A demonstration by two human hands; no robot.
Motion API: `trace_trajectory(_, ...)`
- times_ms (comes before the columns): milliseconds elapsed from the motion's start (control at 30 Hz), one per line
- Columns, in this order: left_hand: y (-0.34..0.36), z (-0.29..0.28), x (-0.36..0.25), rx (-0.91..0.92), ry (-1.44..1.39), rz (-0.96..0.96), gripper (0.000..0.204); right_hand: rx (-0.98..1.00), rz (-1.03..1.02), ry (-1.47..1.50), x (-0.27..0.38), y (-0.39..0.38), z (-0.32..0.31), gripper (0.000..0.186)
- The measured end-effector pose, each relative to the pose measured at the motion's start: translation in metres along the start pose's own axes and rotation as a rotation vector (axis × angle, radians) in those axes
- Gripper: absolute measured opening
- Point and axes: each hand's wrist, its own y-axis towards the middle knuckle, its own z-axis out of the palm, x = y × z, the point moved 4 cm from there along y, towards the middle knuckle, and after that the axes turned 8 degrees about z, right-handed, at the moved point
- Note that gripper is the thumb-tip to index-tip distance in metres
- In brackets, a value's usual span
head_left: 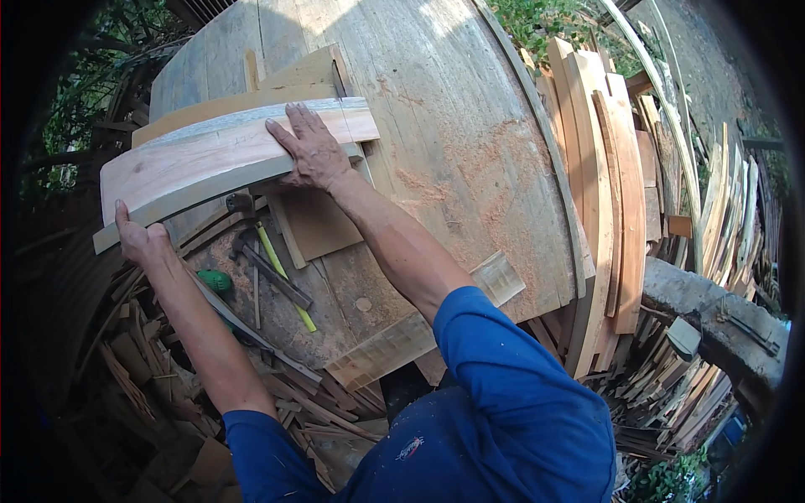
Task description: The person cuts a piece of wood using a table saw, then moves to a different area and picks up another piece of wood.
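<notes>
Our left hand (pixel 144 243) half-curls at the left end of the plank (pixel 210 151), right hand (pixel 312 155) splayed on top; uneven pressure could tip it toward the hammer (pixel 268 268) nearside.

The widest open stretch for a hand lies right of the right hand (pixel 314 151), where the counter (pixel 453 109) carries only sawdust (pixel 495 180) out to a raised edge strip (pixel 549 138); beyond that, stacked timber (pixel 604 210) blocks the side. The long plank (pixel 218 155), under both hands, bars the way leftward. Near the left hand (pixel 142 239), a hammer (pixel 283 281) and a yellow rod (pixel 271 253) crowd the passage. A loose board (pixel 386 344) lies across the near edge, leaving a small sawdusty patch between it and the tools.
</notes>
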Motion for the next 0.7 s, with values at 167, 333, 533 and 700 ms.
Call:
trace_trajectory(167, -0.001, 0.0, -0.001, -0.006, -0.011, -0.002, 0.046, 0.023, 0.019, 0.064, 0.002, 0.001, -0.002, 0.09)
trace_trajectory(333, 0.003, 0.0, 0.0, -0.003, 0.015, 0.006, 0.047, 0.005, 0.002, -0.011, -0.002, 0.001, 0.004, 0.104)
trace_trajectory(533, 0.003, 0.003, 0.0, 0.001, 0.016, 0.02, 0.047, 0.013, 0.0, -0.002, -0.005, 0.003, 0.007, 0.103)
trace_trajectory(700, 0.006, 0.009, 0.002, -0.011, 0.04, 0.01, 0.046, -0.019, -0.008, -0.007, -0.009, 0.011, 0.009, 0.101)
